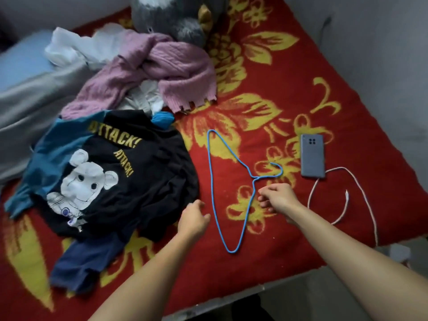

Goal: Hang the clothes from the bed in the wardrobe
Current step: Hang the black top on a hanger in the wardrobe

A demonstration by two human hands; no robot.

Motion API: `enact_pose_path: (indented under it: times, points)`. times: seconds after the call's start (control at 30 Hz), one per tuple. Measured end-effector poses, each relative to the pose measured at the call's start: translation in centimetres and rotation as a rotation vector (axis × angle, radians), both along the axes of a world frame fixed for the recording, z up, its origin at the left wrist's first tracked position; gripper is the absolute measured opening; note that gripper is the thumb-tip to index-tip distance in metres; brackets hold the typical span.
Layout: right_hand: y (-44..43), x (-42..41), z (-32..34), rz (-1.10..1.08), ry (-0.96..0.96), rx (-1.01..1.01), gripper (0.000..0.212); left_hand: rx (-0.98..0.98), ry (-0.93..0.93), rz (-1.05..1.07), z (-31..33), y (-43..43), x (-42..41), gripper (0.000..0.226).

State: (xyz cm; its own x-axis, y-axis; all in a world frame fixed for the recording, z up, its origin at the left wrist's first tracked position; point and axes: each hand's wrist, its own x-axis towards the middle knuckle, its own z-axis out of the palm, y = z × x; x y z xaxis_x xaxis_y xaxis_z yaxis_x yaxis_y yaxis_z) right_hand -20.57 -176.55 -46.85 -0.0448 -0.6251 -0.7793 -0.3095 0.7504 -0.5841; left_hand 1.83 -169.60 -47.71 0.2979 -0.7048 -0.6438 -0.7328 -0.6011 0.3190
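Note:
A black and teal shirt with a bear print and the word ATTACK lies flat on the red flowered blanket. Just right of it lies a blue wire hanger, its hook pointing right. My left hand hovers between the shirt's edge and the hanger, fingers loosely curled, holding nothing. My right hand hovers just right of the hanger's neck, fingers loosely curled and empty. Behind the shirt lie a pink knitted sweater and white garments. The wardrobe is out of view.
A grey phone lies face down to the right, with a white charging cable looping near the bed's front edge. A grey plush toy sits at the back. Grey and blue bedding is piled at the left.

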Motion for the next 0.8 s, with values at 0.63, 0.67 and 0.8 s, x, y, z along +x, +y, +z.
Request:
enact_pose_path:
  times: [0.63, 0.67, 0.8]
  points:
    - [-2.9, 24.8, -7.8, 0.225, 0.328, -0.192, 0.057, -0.274, 0.121, -0.071, -4.0, 5.7, 24.7, 0.002]
    - [-3.5, 26.7, -7.7, 0.165, 0.296, -0.146, 0.074, -0.244, 0.128, -0.106, -3.7, 6.7, 26.3, 0.003]
    - [-2.6, 32.4, -8.8, 0.007, 0.078, 0.080, 0.082, -0.129, 0.211, -0.136, -3.7, 10.9, 29.9, 0.015]
